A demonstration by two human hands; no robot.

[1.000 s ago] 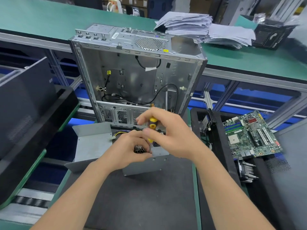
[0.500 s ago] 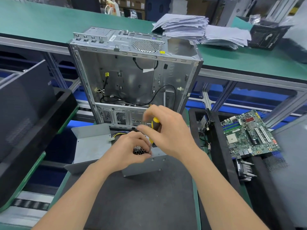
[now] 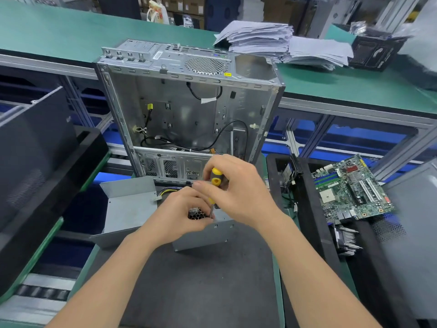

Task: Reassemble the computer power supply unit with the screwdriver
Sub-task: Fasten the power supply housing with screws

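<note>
— What fills the middle of the frame?

— An open computer case (image 3: 189,110), standing upright, with loose cables inside. Below it lies a dark mat (image 3: 201,280), cut off at the bottom edge.

— And the power supply (image 3: 203,235)?

— It is on the mat, just in front of the case and mostly covered by the hands. Only its near wall and a bit of fan grille (image 3: 195,213) show. A bent grey cover (image 3: 127,204) sits at its left. A circuit board (image 3: 350,188) lies at the right of the frame.

— The hands?

— The right hand (image 3: 236,195) grips the yellow-and-black handle of the screwdriver (image 3: 215,177), which is held nearly upright. The left hand (image 3: 179,216) has its fingers curled, pinching the lower part of the shaft.

— The tip?

— Hidden behind the left fingers, so I cannot tell if there is a screw.
</note>
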